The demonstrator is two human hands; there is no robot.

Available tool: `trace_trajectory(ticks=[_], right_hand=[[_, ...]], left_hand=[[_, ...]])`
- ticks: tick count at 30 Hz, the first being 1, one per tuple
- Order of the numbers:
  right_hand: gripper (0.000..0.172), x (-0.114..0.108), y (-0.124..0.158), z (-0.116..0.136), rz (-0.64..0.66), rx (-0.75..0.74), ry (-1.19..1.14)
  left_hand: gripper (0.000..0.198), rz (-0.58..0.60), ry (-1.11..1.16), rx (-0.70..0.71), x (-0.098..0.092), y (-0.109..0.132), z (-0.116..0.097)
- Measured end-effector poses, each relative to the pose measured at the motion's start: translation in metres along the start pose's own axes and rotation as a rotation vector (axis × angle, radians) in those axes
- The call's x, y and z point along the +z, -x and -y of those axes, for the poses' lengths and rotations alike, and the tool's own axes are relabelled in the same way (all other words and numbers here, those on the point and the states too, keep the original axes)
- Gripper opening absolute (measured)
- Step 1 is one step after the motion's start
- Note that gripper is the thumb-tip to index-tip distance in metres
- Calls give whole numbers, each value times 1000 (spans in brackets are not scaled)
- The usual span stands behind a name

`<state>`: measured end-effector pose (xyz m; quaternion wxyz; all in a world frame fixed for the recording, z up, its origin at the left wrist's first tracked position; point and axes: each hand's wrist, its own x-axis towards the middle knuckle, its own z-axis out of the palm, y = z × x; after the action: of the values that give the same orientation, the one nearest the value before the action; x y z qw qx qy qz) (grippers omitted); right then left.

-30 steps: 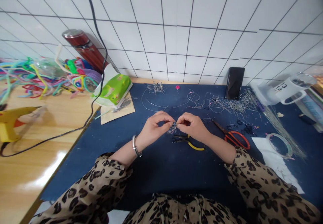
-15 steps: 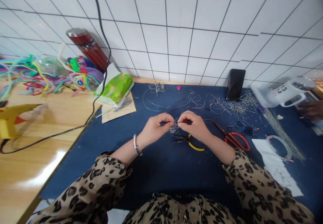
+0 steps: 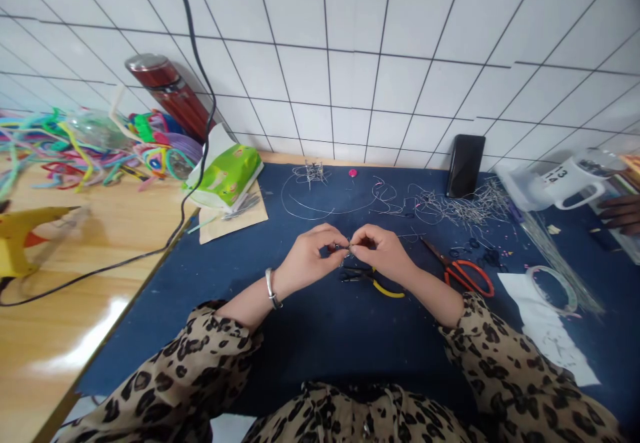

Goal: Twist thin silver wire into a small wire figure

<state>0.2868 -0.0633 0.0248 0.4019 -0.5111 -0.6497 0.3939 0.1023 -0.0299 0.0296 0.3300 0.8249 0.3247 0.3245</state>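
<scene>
My left hand [image 3: 316, 255] and my right hand [image 3: 381, 251] meet fingertip to fingertip over the dark blue mat [image 3: 320, 336]. Both are closed in a pinch on a small tangle of silvery wire [image 3: 345, 246], most of it hidden behind the fingers. Just below them on the mat lie pliers with yellow handles [image 3: 388, 290], partly covered by my right hand. Scissors with orange handles [image 3: 470, 276] rest to the right of my right wrist. A twisted wire piece [image 3: 314, 172] sits at the back of the mat.
Loose wire [image 3: 465, 208] and a black phone [image 3: 465, 166] are at the back right, near a white mug [image 3: 575, 180]. A yellow glue gun [image 3: 30, 236], a green tissue pack [image 3: 225, 175] and a red thermos [image 3: 173, 93] stand left. Another person's hand [image 3: 623, 215] shows at the right edge.
My fingertips have drawn closer together, and less of the wire tangle shows between them. My left hand has turned slightly. The other person's hand at the right edge has shifted.
</scene>
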Motion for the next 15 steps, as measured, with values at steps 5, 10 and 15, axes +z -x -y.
trace_trajectory(ticks=[5,10,15], right_hand=[[4,1,1,-2,11,28,33],[7,0,0,-4,22,3,82],[12,2,0,-5,29,-43,108]], left_hand=[[14,-43,-143,92,4,3,3],[12,-42,-188,101,5,3,6],[10,-50,-220,81,7,3,4]])
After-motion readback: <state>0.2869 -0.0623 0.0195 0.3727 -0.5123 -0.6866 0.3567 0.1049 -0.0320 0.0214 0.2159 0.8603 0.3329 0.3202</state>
